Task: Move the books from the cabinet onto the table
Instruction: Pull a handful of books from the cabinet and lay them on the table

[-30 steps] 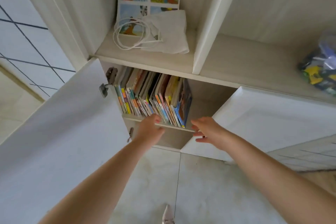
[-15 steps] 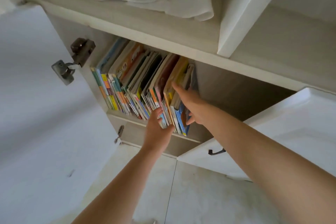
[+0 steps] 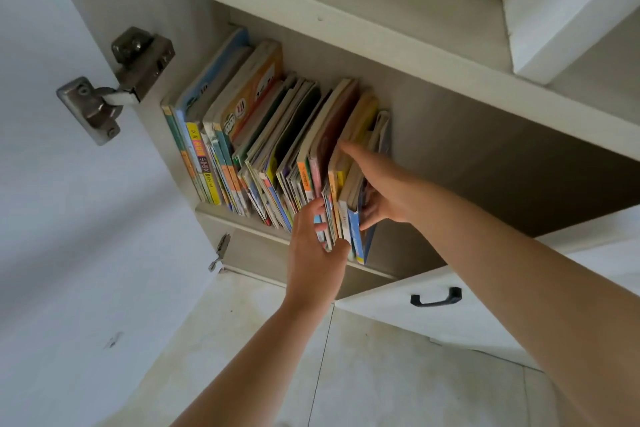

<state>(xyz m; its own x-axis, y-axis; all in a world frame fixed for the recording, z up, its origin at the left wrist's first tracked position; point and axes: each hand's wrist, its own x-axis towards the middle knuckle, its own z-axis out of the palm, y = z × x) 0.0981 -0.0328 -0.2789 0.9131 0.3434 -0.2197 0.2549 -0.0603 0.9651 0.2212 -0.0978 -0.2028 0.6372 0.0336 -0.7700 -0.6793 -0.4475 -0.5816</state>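
Head view: books (image 3: 263,135) stand upright in a row at the left of the open cabinet (image 3: 485,156) compartment, leaning right. Left hand (image 3: 317,253) pinches the near edges of the rightmost books, thumb right of fingers. Right hand (image 3: 377,184) clasps that same group from the right, thumb across its top.

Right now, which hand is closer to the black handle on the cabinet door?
Left. The left hand is at the front of the books, just up and left of the black handle. The right hand is higher, among the books.
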